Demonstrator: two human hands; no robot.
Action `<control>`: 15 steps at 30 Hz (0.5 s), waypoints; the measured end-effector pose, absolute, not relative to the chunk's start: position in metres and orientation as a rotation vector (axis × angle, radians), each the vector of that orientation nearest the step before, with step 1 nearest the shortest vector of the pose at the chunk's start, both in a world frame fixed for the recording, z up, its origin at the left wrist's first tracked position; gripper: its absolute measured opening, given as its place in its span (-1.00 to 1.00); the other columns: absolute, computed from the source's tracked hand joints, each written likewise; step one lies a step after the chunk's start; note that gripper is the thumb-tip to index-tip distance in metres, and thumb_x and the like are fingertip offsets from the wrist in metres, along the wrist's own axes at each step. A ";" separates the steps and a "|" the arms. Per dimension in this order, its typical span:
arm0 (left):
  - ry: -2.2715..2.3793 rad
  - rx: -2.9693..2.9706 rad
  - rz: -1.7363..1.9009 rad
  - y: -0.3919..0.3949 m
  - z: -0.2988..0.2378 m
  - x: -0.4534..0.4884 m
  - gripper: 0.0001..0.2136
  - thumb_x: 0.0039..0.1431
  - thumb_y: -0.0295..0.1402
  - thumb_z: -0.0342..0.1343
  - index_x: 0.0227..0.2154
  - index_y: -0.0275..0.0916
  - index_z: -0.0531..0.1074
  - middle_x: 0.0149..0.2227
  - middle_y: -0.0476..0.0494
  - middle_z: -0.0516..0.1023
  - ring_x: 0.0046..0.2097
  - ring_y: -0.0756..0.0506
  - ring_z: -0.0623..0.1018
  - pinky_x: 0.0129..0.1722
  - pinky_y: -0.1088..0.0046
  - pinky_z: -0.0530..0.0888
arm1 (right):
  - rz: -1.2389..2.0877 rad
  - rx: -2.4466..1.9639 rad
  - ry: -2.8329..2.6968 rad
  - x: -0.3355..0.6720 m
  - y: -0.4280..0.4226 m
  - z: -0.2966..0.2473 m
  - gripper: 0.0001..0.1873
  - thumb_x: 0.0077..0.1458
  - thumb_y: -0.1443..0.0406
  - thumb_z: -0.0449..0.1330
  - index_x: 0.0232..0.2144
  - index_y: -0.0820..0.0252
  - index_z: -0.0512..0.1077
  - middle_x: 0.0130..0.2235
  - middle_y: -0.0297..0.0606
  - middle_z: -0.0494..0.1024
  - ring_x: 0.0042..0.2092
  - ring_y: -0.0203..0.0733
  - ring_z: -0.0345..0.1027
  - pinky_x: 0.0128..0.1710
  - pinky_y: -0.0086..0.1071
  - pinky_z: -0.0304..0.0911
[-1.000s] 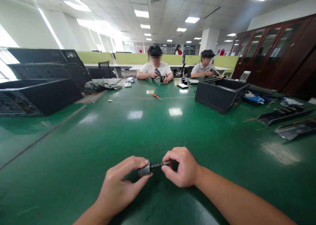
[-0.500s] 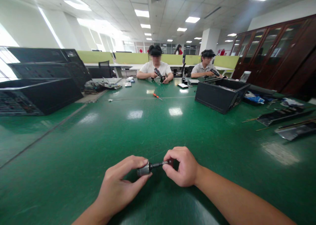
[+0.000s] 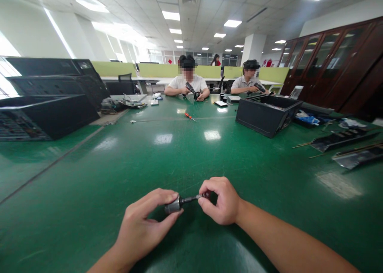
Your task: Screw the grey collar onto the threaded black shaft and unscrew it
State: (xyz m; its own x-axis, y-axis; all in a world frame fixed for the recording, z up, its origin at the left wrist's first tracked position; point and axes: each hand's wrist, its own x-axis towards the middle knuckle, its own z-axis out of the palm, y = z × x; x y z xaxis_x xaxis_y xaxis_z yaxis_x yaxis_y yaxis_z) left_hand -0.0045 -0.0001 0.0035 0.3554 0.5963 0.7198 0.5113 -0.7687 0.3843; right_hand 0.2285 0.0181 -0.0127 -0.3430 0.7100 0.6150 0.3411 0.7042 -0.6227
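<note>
Both my hands hold one small dark metal part (image 3: pixel 182 201) just above the green table (image 3: pixel 191 157), near its front edge. My left hand (image 3: pixel 146 221) pinches the thick cylindrical end between thumb and fingers. My right hand (image 3: pixel 220 201) is closed round the thin shaft end, fingers curled. The part lies roughly level between the two hands, slightly raised toward the right.
Stacked black computer cases (image 3: pixel 48 97) stand at the left. An open black case (image 3: pixel 266 113) and loose metal panels (image 3: pixel 347 145) lie at the right. A red-handled screwdriver (image 3: pixel 189 116) lies mid-table. Two people (image 3: pixel 187 83) sit at the far side with tools in hand.
Almost nothing has moved. My right hand's fingers have shifted slightly on the shaft, and both hands sit a touch higher in view.
</note>
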 end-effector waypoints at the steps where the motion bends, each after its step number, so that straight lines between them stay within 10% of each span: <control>1: 1.027 2.505 1.399 0.000 0.003 -0.005 -0.86 0.08 -0.44 0.32 -0.29 -0.22 0.50 -0.31 -0.10 0.66 -0.30 -0.04 0.66 -0.25 0.54 0.61 | 0.493 -0.808 -1.944 0.229 0.018 -0.013 -0.90 0.01 0.29 0.18 -0.52 0.15 0.38 -0.56 -0.37 0.47 -0.52 -0.28 0.35 -0.43 -0.43 0.24; 15: 1.059 2.512 1.391 0.000 0.003 -0.006 -0.85 0.08 -0.44 0.32 -0.28 -0.20 0.50 -0.30 -0.04 0.67 -0.29 -0.01 0.66 -0.21 0.58 0.59 | 0.567 -0.800 -1.904 0.231 0.020 -0.015 -0.92 -0.04 0.33 0.20 -0.53 0.20 0.40 -0.56 -0.37 0.45 -0.51 -0.30 0.33 -0.42 -0.46 0.19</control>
State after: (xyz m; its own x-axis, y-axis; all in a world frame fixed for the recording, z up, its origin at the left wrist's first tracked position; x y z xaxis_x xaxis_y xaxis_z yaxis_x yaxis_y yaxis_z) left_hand -0.0061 -0.0002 0.0028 0.3486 0.6036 0.7170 0.5303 -0.7578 0.3801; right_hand 0.2309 0.0203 -0.0153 -0.3253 0.7344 0.5957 0.2890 0.6771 -0.6768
